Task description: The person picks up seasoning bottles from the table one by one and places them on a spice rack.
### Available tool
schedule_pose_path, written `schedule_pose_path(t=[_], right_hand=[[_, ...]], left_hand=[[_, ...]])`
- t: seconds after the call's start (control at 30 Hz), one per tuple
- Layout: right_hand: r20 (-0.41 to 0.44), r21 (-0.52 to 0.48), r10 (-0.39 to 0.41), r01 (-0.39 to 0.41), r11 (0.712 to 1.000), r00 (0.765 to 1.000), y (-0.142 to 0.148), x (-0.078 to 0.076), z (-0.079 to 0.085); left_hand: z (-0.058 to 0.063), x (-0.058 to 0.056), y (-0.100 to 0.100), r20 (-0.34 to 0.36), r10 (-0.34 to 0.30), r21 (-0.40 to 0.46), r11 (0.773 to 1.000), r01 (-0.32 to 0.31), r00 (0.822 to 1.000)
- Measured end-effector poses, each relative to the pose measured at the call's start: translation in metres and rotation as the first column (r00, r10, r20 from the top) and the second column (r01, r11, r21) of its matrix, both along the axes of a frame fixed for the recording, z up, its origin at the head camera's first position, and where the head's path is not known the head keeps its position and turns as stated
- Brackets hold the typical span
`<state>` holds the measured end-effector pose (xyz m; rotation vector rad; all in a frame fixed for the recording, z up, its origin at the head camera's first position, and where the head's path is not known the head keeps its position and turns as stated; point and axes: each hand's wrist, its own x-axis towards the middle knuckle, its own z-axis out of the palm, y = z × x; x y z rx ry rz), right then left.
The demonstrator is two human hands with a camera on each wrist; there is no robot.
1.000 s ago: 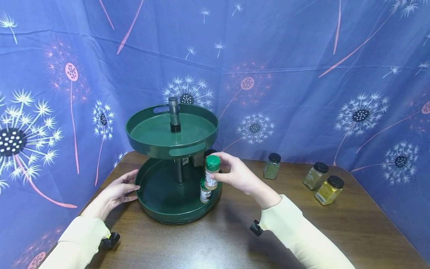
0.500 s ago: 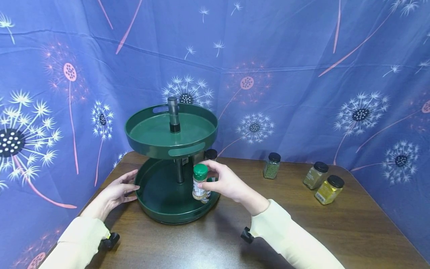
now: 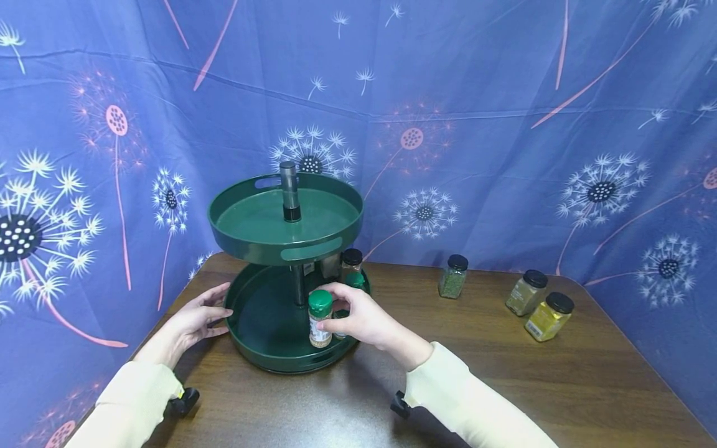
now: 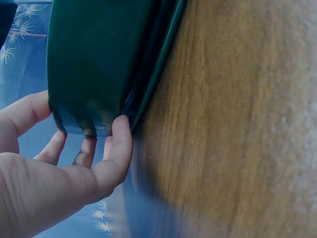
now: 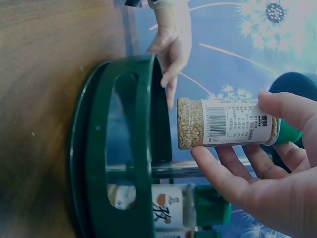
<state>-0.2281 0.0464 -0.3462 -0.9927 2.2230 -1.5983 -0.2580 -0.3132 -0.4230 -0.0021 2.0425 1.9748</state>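
My right hand (image 3: 363,316) holds a clear spice jar (image 3: 320,320) with a green lid, its thumb and fingers on opposite sides. In the right wrist view the jar shows beige grains and a white label. The jar is upright over the front right of the lower tray (image 3: 269,356) of a green two-tier stand. Behind it, partly hidden by my fingers, stands another green-lidded jar (image 5: 171,208). My left hand (image 3: 193,318) rests spread fingertips against the lower tray's left side; in the left wrist view they touch its outer wall (image 4: 89,64).
The upper tray (image 3: 263,249) overhangs the lower one around a central post (image 3: 290,193). A black-lidded jar (image 3: 351,257) and a green lid (image 3: 355,280) show at the tray's back right. Three black-lidded jars stand on the wooden table, including a green one (image 3: 452,280) and a yellow one (image 3: 546,322).
My right hand has moved left, toward me and down with the spice jar, uncovering jars at the tray's back right. The left hand stays on the tray's side.
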Motion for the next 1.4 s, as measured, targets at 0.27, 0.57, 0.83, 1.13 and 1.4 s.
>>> schedule_pose_path(t=[0.27, 0.57, 0.83, 1.13, 1.4], right_hand=[[-0.058, 0.031, 0.015, -0.013, 0.999, 0.998, -0.006, 0.003, -0.008], [-0.175, 0.094, 0.0, 0.016, 0.995, 0.985, -0.01, 0.003, -0.015], [-0.264, 0.103, -0.038, 0.067, 0.992, 0.964, -0.014, 0.005, -0.022], [-0.249, 0.112, -0.079, 0.11, 0.988, 0.965, -0.015, 0.005, -0.036], [-0.232, 0.125, -0.095, 0.126, 0.984, 0.968, -0.015, 0.004, -0.04]], left_hand=[[-0.001, 0.0, 0.0, 0.002, 0.004, 0.008, 1.0, -0.004, 1.0], [-0.001, 0.0, 0.0, 0.003, 0.001, 0.006, 1.0, -0.001, 1.0], [0.0, 0.001, 0.0, 0.002, 0.003, 0.013, 1.0, -0.003, 1.0], [0.0, 0.0, 0.0, 0.001, -0.01, 0.009, 1.0, 0.01, 1.0], [0.0, 0.0, 0.0, 0.002, -0.008, 0.014, 1.0, 0.008, 1.0]])
